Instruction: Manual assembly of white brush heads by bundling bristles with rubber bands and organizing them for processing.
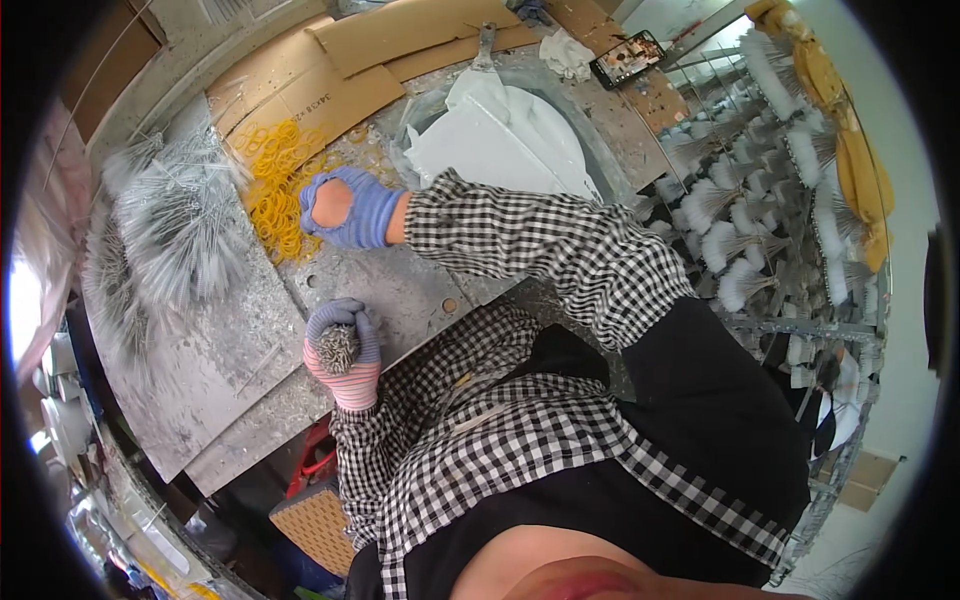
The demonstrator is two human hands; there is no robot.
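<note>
Okay, left to right: loose grey bristles [180, 235] on the bench [225, 375], then yellow rubber bands [275, 170] heaped beside them. Left hand [352, 380], gloved, wrapped round a bristle bundle [337, 348], tips up, near bench front. Right hand [352, 207], gloved, at the bands; fingers hidden, can't tell its grip. Then white paste [490, 150], phone [628, 60], pale brushes [738, 283].

On the table [240, 365] now, bristles [180, 230] left, rubber bands [275, 195] to their right, cardboard [345, 90] behind, basin [593, 165] further right, phone [628, 60] beyond it, rack [800, 328] past the table's right.
</note>
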